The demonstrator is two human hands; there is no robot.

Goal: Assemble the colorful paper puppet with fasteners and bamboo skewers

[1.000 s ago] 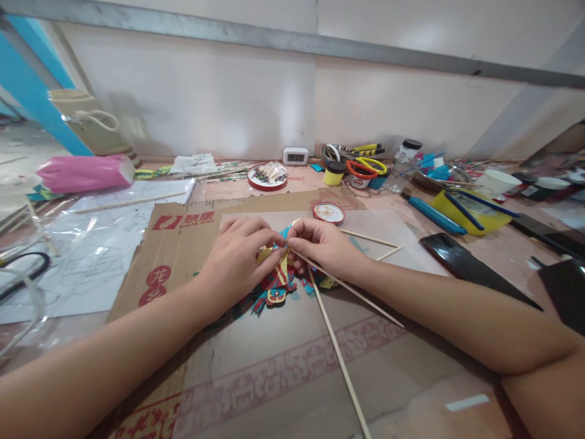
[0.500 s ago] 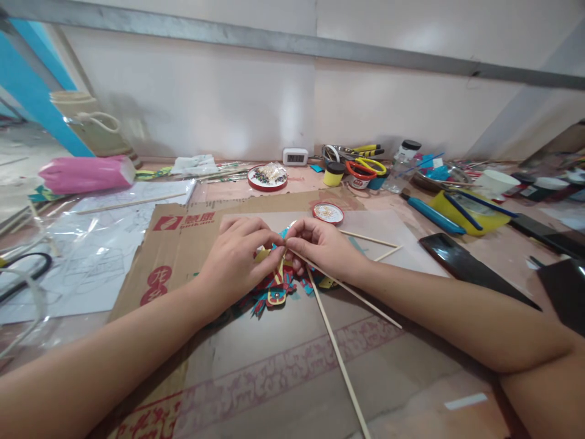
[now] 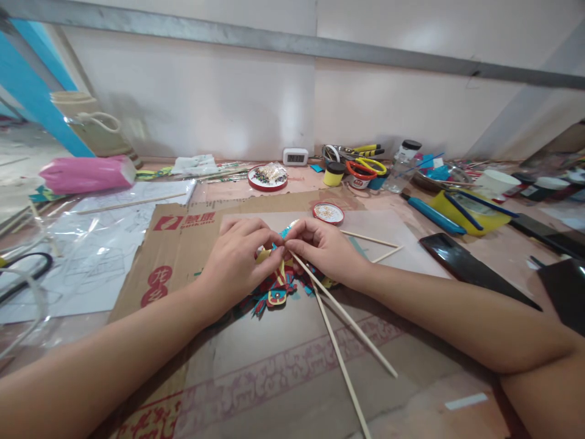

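My left hand (image 3: 237, 259) and my right hand (image 3: 322, 250) meet fingertip to fingertip over a small colourful paper figure (image 3: 276, 286) in teal, red and yellow that lies on a sheet of brown cardboard (image 3: 183, 244). Both hands pinch the figure near its top. My right hand also holds the upper end of a thin wooden stick (image 3: 347, 323) that runs down and to the right. A second thin stick (image 3: 340, 360) lies beneath it, angled toward the near edge.
A small red lid with bits (image 3: 328, 212) sits just behind my hands. Two more sticks (image 3: 375, 244) lie to the right. Scissors (image 3: 363, 167), paint pots, a bottle, a yellow tray (image 3: 470, 210) and a dark phone (image 3: 450, 256) crowd the right. Drawings under plastic (image 3: 91, 250) lie left.
The lower end of the stick in my right hand has swung closer to me and leftward. My hands stay pinched on the paper figure in nearly the same spot.
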